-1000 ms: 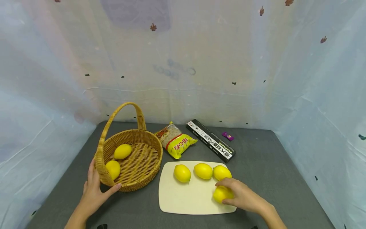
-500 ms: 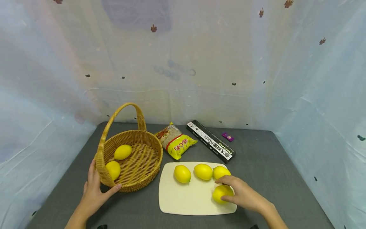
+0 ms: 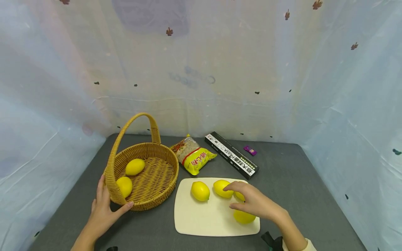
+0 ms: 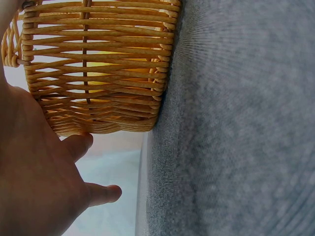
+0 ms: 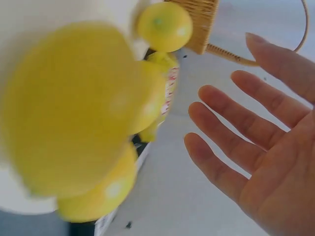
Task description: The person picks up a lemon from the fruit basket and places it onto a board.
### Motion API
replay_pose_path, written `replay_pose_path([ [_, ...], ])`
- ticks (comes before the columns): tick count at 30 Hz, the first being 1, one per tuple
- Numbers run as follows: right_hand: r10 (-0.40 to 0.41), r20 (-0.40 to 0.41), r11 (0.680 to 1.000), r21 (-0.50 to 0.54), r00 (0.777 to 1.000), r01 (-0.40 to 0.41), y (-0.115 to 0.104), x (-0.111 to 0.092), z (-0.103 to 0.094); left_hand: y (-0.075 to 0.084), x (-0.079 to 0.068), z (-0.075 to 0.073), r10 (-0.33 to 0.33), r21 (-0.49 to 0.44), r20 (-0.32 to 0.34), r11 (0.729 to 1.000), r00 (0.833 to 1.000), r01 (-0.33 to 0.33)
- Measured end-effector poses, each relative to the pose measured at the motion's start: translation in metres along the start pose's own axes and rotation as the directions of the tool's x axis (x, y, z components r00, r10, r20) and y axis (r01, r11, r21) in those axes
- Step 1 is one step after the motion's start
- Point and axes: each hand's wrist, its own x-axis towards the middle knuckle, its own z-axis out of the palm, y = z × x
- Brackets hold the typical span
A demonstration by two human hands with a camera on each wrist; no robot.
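In the head view, my left hand (image 3: 102,216) rests against the near left side of a wicker basket (image 3: 171,190), thumb along its front wall and fingers spread on the left side. The left wrist view shows two straight fingers past the weave (image 4: 103,98). Inside the basket lie two lemons, one towards the back (image 3: 135,167) and one by the handle. My right hand (image 3: 255,202) hovers over the right part of a cream board (image 3: 201,223), fingers spread and holding nothing. Several lemons lie on that board; the near right lemon (image 3: 244,218) and the far right one are partly hidden beneath the hand.
Behind the board lie a yellow noodle packet (image 3: 198,158), a long black pasta box (image 3: 232,155) and a small purple wrapped piece (image 3: 250,150). The basket's tall handle (image 3: 114,146) arches over its left side. Pale sheeting surrounds the dark grey table (image 3: 289,181).
My right hand has let go of the near right lemon and moved up and left above the board. The lemon stays there. My left hand and the basket have not moved.
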Motion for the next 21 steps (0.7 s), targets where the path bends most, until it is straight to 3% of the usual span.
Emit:
replay_pose_path([
  [13, -0.09, 0.092, 0.995, -0.032, 0.992, 0.093, -0.042, 0.065, -0.01, -0.001, 0.0, 0.0, 0.002, 0.004, 0.001, 1.0, 1.0, -0.002],
  [21, -0.157, 0.169, 0.979, -0.102, 0.973, 0.176, -0.066, 0.099, -0.01, -0.002, 0.0, 0.001, 0.003, 0.01, -0.008, 1.0, 1.0, -0.003],
])
